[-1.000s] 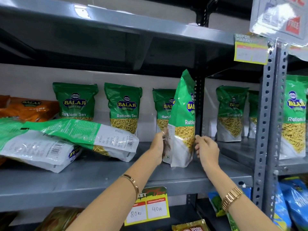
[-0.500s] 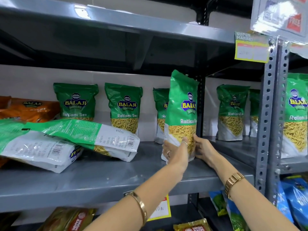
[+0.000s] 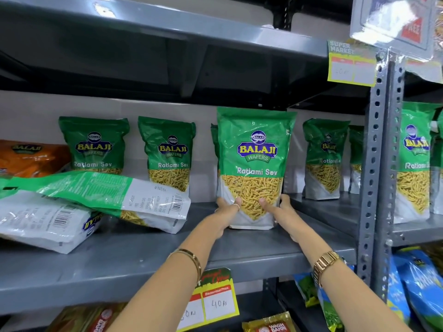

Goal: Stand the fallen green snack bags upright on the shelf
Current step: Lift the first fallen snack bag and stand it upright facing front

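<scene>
A green Balaji Ratlami Sev bag stands upright and faces me on the grey shelf. My left hand grips its lower left edge. My right hand grips its lower right edge, fingers wrapped behind the bag. Two fallen green bags lie flat at the left, one resting across the other, backs and barcodes up. Two upright green bags stand against the back wall; a third is mostly hidden behind the held bag.
An orange bag lies at the far left. More upright green bags fill the bay to the right, past a perforated steel post. Price tags hang on the shelf's front edge. Blue bags sit below.
The bag between my hands has turned from edge-on to front-facing and now sits flat on the shelf. Both hands have slid down to its lower corners.
</scene>
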`<state>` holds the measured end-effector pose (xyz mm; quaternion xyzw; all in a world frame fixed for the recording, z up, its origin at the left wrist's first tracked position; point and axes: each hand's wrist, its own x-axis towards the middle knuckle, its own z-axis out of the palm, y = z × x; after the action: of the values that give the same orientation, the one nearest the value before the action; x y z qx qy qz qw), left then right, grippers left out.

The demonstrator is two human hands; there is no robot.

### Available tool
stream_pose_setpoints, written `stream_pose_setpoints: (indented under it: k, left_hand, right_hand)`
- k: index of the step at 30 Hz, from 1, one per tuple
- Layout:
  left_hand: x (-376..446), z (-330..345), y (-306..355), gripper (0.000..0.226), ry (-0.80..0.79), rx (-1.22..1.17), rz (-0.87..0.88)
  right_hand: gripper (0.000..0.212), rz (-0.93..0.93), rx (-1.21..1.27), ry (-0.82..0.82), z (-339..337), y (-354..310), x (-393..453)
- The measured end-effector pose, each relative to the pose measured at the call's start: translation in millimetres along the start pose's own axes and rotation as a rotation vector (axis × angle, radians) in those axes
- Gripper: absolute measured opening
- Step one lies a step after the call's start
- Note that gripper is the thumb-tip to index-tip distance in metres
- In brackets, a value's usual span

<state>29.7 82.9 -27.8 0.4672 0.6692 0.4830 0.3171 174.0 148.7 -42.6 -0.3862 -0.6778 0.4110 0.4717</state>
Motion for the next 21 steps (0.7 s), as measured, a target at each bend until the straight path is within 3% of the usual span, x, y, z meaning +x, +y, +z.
stream_pose_setpoints:
  k: [11,21]
  left_hand:
    - [-32,-3,0,0.076,-0.071,0.168,0.003]
    - [-73,10,-4,0.065,-0.052,0.157,0.100]
  right_hand:
    - [0.077,0.058,0.080,-0.084,-18,-11,-26]
    - [0.075,0.044,0.143,-0.121,-41,-14,-59]
